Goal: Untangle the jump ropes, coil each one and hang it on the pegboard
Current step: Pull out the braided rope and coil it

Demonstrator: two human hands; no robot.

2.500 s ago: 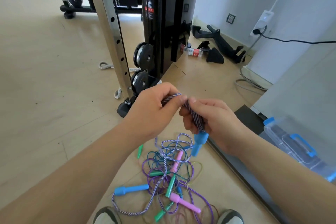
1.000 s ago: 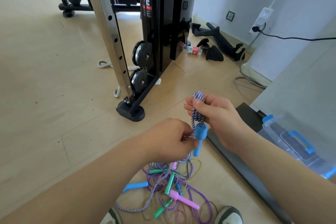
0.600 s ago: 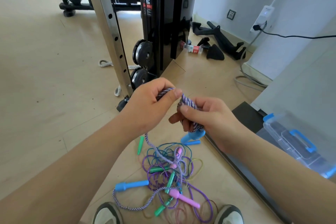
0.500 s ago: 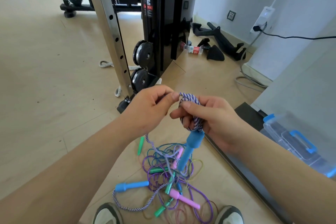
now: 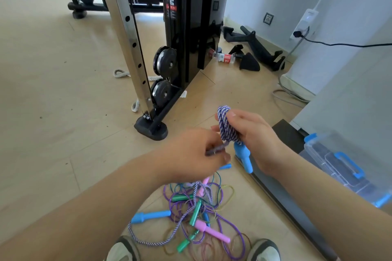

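**Status: coiling in progress**

I see the right hand [image 5: 253, 141] curled round the striped rope coil [image 5: 225, 128], its blue handle [image 5: 244, 158] hanging below. The left hand [image 5: 191, 155] pinches the trailing strand [image 5: 215, 151]. The other ropes [image 5: 198, 207] lie tangled on the floor [image 5: 63, 95].

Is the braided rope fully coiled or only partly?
Partly: braided rope loops bunch in the right hand; its tail runs through the left hand into the floor tangle.
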